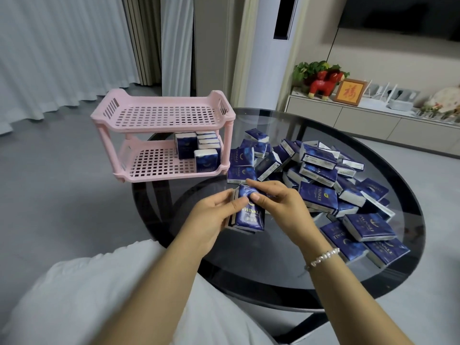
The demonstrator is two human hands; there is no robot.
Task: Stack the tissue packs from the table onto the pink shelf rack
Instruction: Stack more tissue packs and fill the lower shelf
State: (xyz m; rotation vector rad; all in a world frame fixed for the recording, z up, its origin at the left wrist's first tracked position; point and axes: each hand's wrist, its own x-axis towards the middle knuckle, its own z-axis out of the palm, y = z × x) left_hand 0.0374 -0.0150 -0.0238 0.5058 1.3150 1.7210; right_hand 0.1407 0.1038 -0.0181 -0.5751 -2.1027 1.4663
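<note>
Holding a bundle of packs point(249, 215) upright between your left hand point(211, 217) and right hand point(278, 202), you are facing the shelf rack point(161, 135), lying up-left.

Navy tissue packs point(321, 170) with white edges, pink perforated rack point(161, 115), black glass table point(273, 277)

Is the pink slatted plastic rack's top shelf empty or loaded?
Empty: the top shelf shows only bare grid, while blue tissue packs stand on the lower shelf.
</note>
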